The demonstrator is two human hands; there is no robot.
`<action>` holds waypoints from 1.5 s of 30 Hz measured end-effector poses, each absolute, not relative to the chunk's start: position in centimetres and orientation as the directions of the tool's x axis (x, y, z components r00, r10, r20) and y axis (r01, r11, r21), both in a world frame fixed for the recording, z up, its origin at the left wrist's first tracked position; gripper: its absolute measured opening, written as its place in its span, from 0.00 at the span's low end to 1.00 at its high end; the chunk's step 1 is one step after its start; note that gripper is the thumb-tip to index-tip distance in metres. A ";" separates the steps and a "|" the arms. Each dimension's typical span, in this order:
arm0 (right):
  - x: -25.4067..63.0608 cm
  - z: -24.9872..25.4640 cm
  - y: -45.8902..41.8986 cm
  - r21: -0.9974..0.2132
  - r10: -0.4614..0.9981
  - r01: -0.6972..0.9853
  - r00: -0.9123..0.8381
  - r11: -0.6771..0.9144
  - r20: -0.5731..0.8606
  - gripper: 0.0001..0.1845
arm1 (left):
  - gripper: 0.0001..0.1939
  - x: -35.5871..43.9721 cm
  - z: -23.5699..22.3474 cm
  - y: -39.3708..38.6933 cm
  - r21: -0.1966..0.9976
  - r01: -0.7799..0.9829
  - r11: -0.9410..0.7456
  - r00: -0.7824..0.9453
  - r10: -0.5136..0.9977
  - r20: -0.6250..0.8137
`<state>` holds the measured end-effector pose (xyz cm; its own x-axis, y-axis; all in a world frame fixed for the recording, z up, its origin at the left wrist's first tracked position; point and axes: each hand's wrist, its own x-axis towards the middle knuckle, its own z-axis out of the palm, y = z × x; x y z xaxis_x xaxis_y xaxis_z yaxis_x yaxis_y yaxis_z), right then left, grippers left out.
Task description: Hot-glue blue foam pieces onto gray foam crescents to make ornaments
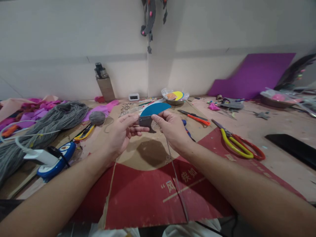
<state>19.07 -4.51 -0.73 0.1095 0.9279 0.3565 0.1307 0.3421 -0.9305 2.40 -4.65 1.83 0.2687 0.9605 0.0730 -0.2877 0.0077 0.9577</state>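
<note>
Work surface: brown and red cardboard (138,197), printed with pale characters, on a pinkish tabletop (266,125). Behind, a pale wall (74,33) with a dark hanging ornament (150,19) bearing pink dots.

Left side: loose grey yarn (66,115); a small yarn ball (97,118); a yellow-handled cutter (85,132); pink and purple scraps (41,110); a blue-rimmed power strip (56,164) with a white plug (43,157).

Rear: a brown bottle (105,87), dark-capped; a small white clock (133,97); a bowl (175,102) holding a yellow disc.

Right side: an orange-handled cutter (198,120); scissors (237,143) with one yellow and one red handle; a black slab (292,148); a purple sheet (254,77) leaning on the wall.

Held item: one blue-and-grey piece (155,109), above the cardboard's middle, between both hands. Upper part flat, bright blue, curved along its top edge; lower part dark grey, ending in a curved point.

Grip: left hand (123,133) pinches its left end, fingers closed on it; right hand (174,130), thumb and fingers together, clamps its right side.
</note>
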 end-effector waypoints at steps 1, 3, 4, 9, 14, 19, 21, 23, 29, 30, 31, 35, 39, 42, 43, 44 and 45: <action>19.0 -0.7 -4.6 -0.929 0.927 0.139 0.107 0.343 0.358 0.17 | 0.11 2.4 1.8 -4.6 0.961 -0.277 0.002 0.254 0.965 0.071; 18.9 -0.6 -4.7 -0.926 0.926 0.148 0.105 0.346 0.363 0.18 | 0.11 2.3 1.7 -4.6 0.968 -0.253 -0.004 0.225 0.972 0.063; 18.9 -0.6 -4.8 -0.925 0.925 0.149 0.103 0.348 0.365 0.18 | 0.11 2.3 1.7 -4.6 0.970 -0.241 -0.005 0.216 0.975 0.059; 19.0 -0.6 -4.7 -0.925 0.927 0.167 0.104 0.341 0.360 0.18 | 0.12 2.5 1.7 -4.8 0.973 -0.229 -0.006 0.231 0.971 0.060; 18.9 -0.4 -4.9 -0.921 0.928 0.201 0.100 0.335 0.360 0.18 | 0.12 2.5 1.7 -4.9 0.978 -0.205 -0.039 0.199 0.977 0.080; 18.5 -0.1 -5.4 -0.924 0.941 0.203 0.033 0.325 0.338 0.15 | 0.11 2.4 1.4 -4.4 0.975 -0.209 -0.079 0.122 0.987 0.106; 18.4 -0.1 -5.5 -0.919 0.936 0.201 0.023 0.339 0.350 0.12 | 0.11 2.2 1.3 -4.0 0.971 -0.212 -0.112 0.079 0.988 0.132; 18.4 -0.2 -5.5 -0.907 0.930 0.225 0.012 0.355 0.367 0.10 | 0.11 2.1 1.1 -3.6 0.965 -0.220 -0.144 0.048 0.986 0.158; 18.6 -0.6 -5.0 -0.863 0.952 0.408 -0.187 0.299 0.241 0.12 | 0.12 1.9 0.8 -2.9 0.950 -0.275 -0.151 0.029 0.986 0.165; 18.8 -0.5 -4.9 -0.835 0.947 0.454 -0.225 0.311 0.230 0.13 | 0.12 1.9 0.8 -2.8 0.948 -0.285 -0.143 0.027 0.987 0.157; 19.0 -0.3 -4.8 -0.798 0.939 0.501 -0.246 0.337 0.242 0.14 | 0.12 1.8 0.8 -2.8 0.945 -0.298 -0.134 0.027 0.989 0.148; 21.4 1.3 -4.6 -0.626 0.914 0.689 -0.139 0.365 0.380 0.17 | 0.12 1.7 1.1 -2.7 0.929 -0.348 -0.127 0.010 0.990 0.139; 25.0 1.7 -4.7 -0.473 0.893 0.868 0.088 0.148 0.441 0.15 | 0.11 1.5 1.3 -2.5 0.920 -0.366 -0.138 -0.010 0.989 0.144; 26.9 0.1 -4.3 -0.281 0.955 0.958 0.141 -0.065 0.259 0.20 | 0.12 1.4 1.2 -2.4 0.916 -0.372 -0.152 -0.022 0.988 0.154; 27.2 -0.6 -4.1 -0.227 0.970 0.970 0.138 -0.091 0.200 0.21 | 0.12 1.4 1.2 -2.3 0.918 -0.366 -0.154 -0.029 0.988 0.154; 27.4 -1.3 -3.9 -0.186 0.978 0.978 0.124 -0.092 0.170 0.20 | 0.12 1.3 1.1 -2.3 0.921 -0.358 -0.154 -0.037 0.988 0.151; 27.5 -1.8 -3.8 -0.163 0.980 0.983 0.111 -0.083 0.168 0.19 | 0.12 1.3 1.0 -2.3 0.925 -0.348 -0.153 -0.043 0.988 0.148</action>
